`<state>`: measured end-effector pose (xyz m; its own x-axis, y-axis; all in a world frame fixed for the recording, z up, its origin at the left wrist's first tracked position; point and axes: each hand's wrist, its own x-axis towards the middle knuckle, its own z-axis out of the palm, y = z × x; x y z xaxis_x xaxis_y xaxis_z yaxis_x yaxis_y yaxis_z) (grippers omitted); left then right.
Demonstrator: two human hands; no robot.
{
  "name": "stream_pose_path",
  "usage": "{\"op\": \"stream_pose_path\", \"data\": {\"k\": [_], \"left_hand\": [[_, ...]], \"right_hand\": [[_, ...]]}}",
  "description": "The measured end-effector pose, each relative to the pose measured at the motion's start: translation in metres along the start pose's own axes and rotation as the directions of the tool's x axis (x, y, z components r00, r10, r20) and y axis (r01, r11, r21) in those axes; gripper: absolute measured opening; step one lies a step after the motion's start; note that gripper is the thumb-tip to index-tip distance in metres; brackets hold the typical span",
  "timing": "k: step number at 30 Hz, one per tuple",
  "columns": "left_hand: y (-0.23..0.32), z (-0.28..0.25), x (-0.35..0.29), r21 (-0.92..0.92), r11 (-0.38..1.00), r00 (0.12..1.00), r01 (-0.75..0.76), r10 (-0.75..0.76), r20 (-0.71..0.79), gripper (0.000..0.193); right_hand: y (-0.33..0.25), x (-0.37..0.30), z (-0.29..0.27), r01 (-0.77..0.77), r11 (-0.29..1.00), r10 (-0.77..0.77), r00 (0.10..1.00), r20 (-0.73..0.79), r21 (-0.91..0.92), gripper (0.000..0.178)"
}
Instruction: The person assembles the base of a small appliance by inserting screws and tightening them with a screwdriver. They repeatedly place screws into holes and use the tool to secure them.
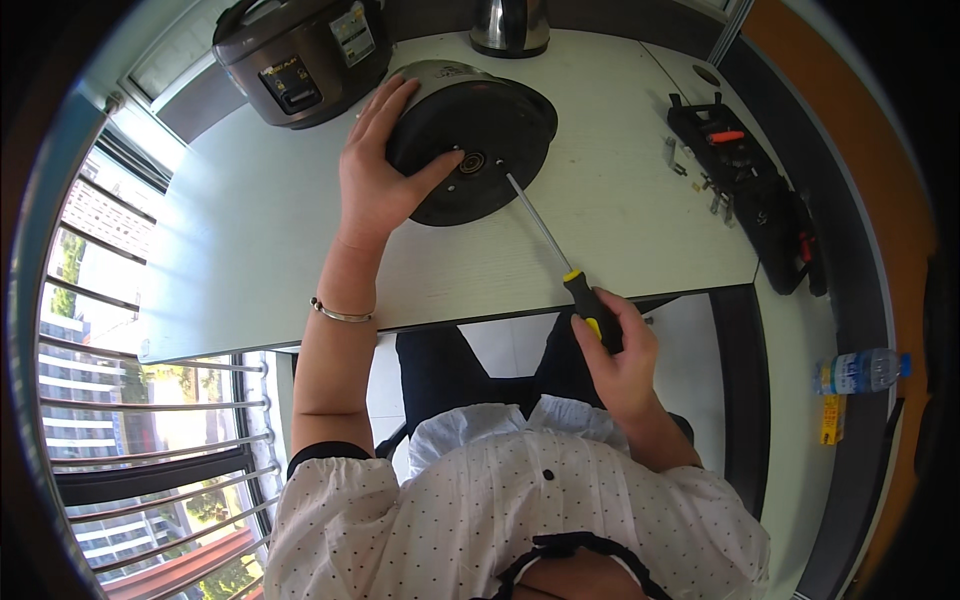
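A steel electric kettle (480,195) lies tipped over on the table, its round black underside facing me and its steel side showing behind. Wrapped around its left side is my left hand (385,165), the thumb pressed near the round socket at the middle of the base. In my right hand (622,360) is a screwdriver (545,232) with a black and yellow handle, gripped at the table's front edge. Its long shaft slants up and left, and the tip meets the base at a small hole or screw right of the socket.
Behind the kettle stand a brown rice cooker (300,65) and another steel kettle (510,25). An unfolded black tool pouch (745,185) lies at the right, small metal parts (685,165) beside it. Further right are a water bottle (860,372) and a yellow packet (832,420). A barred window borders the left.
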<state>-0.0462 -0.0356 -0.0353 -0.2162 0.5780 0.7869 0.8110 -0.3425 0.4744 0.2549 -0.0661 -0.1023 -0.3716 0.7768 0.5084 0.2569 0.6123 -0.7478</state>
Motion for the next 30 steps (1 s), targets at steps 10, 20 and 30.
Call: {"op": "stream_pose_path", "data": {"k": [10,20,30], "left_hand": [[0.0,-0.001,0.0,0.053,0.997,0.998,-0.058,0.059,-0.015,0.069],[0.0,0.0,-0.001,0.105,0.99,0.994,-0.095,0.1,-0.036,0.069],[0.002,-0.001,-0.002,0.075,0.994,0.996,-0.08,0.083,-0.035,0.07]], "right_hand": [[-0.005,0.025,-0.029,-0.711,0.109,0.546,0.627,0.556,0.695,0.03],[-0.018,0.008,-0.007,-0.064,0.995,0.068,0.996,0.055,-0.074,0.039],[-0.004,0.017,-0.019,-0.655,0.175,0.388,0.732,0.56,0.735,0.031]]}}
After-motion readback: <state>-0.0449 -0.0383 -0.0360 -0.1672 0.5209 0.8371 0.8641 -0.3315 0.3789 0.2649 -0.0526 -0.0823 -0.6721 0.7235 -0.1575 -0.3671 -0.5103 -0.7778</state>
